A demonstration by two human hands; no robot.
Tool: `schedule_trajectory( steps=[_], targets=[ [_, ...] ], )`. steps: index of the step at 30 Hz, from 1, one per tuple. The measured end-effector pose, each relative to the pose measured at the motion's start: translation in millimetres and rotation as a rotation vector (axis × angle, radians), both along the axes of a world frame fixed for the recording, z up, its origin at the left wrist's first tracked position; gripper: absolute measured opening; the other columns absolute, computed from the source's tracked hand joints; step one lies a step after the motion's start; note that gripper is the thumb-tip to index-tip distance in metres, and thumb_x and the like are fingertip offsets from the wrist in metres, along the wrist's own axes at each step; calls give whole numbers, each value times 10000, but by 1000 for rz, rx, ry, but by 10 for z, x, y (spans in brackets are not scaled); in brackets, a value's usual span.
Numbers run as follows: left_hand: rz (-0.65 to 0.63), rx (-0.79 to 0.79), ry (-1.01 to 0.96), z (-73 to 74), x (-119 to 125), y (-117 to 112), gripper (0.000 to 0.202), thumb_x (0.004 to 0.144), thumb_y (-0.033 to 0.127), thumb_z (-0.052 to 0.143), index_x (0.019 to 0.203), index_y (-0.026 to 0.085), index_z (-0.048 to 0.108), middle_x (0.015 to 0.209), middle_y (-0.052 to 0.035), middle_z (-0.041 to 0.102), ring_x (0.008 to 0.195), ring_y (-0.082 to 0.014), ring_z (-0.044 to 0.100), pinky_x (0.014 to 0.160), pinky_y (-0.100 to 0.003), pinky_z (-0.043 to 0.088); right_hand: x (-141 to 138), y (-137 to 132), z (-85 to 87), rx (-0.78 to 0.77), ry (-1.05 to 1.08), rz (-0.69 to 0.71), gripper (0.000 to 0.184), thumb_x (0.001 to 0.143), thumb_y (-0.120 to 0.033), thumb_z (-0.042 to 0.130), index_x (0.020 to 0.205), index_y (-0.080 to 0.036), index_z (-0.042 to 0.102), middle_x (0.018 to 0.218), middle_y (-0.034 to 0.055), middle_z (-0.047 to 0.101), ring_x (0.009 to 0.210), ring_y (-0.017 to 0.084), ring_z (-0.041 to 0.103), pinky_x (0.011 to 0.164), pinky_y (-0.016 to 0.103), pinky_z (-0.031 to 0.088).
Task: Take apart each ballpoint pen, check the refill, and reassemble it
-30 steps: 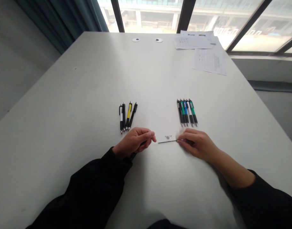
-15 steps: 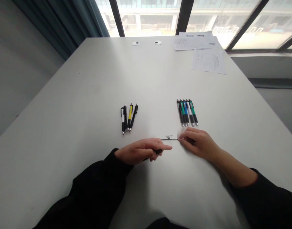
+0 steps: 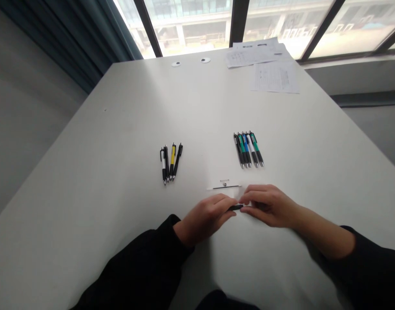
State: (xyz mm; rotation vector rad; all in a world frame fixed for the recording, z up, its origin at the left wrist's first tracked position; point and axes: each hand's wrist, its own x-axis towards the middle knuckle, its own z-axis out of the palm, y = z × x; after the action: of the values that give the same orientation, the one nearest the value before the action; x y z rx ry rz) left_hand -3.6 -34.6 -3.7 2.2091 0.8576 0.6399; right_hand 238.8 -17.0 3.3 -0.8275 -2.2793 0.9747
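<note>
My left hand [image 3: 212, 214] is closed around a black pen barrel [image 3: 236, 207], whose end sticks out past the fingertips. At that end, the thumb and fingers of my right hand [image 3: 270, 205] pinch the barrel's tip. Most of the barrel is hidden inside my left hand. Just beyond both hands, a thin pen refill [image 3: 226, 187] lies crosswise on the white table [image 3: 135, 241]. Behind the refill are a small spring [image 3: 225, 180] and a tiny metal piece [image 3: 225, 184].
Several pens, including a yellow one [image 3: 173, 156], lie at the left. A tight row of several pens, with a blue one [image 3: 245, 144], lies at the right. Paper sheets [image 3: 275, 77] and two white oval discs [image 3: 205, 60] are near the far edge by the window.
My right hand has let go of the refill, which now lies on the table, and has moved nearer to me onto the barrel's end. My left hand has moved right and turned, bringing the barrel forward.
</note>
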Motion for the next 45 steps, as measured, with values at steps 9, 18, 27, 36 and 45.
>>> schedule_trajectory(
  steps=[9,18,27,36,45],
  targets=[
    [23,304,-32,-3,-275,128,221,903,197,685,1117,155,645,1013,-96,710,940,-208,656,865,-357,571,52,35,-44,46,-65,-61,101,931,-198,618,1006,-171,680,800,41,636,597,115,546,559,238,438],
    [92,154,-18,-21,-598,265,103,871,219,727,956,162,717,906,-73,689,860,-177,640,781,-291,540,99,89,-45,136,-171,-71,118,915,-203,618,1015,-167,670,791,40,623,616,133,542,584,264,436],
    [166,124,-73,16,-603,274,146,830,276,772,887,151,722,882,-78,685,815,-171,659,743,-279,541,73,100,-52,102,-93,-282,100,939,-240,626,896,-174,687,720,27,604,585,124,538,562,258,439],
    [294,187,-96,16,-561,272,67,874,168,684,809,157,671,816,-35,647,696,-116,588,659,-237,502,42,101,-139,100,-80,-347,168,933,-272,658,1056,-191,741,902,70,672,597,121,577,567,271,488],
    [75,426,93,27,-362,170,122,916,241,677,997,150,674,894,-66,664,803,-176,590,733,-314,520,18,126,-153,190,-152,-277,135,963,-252,619,1012,-208,736,923,67,693,768,163,664,691,277,529]
  ],
)
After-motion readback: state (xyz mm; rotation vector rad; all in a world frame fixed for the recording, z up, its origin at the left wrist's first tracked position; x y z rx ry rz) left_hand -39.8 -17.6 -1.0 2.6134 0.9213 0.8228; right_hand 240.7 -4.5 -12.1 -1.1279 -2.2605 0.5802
